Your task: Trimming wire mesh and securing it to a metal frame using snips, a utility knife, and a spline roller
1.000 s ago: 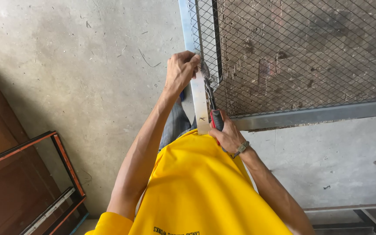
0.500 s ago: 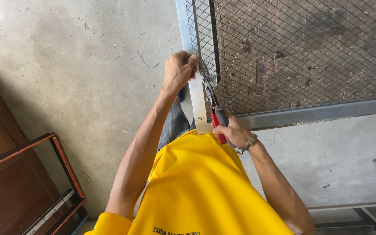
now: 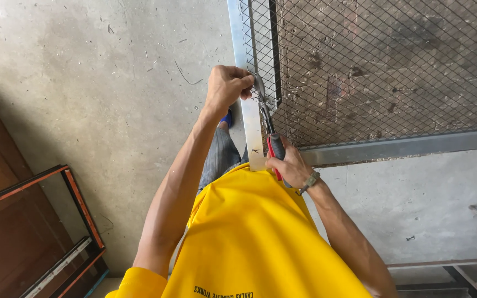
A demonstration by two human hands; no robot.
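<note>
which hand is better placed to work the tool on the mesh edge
Right, likely. The right hand already grips the red-handled pliers, whose nose reaches the mesh at the frame. The left hand is pinching the frame strip there.

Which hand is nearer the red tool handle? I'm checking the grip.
Right. The right hand wraps the red tool handle near the frame's corner. The left hand is farther up, pinching the metal frame strip.

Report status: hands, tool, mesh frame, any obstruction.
Left hand grips metal frame edge. Right hand shut on red-handled pliers, tips at wire mesh. Nothing in the way.
</note>
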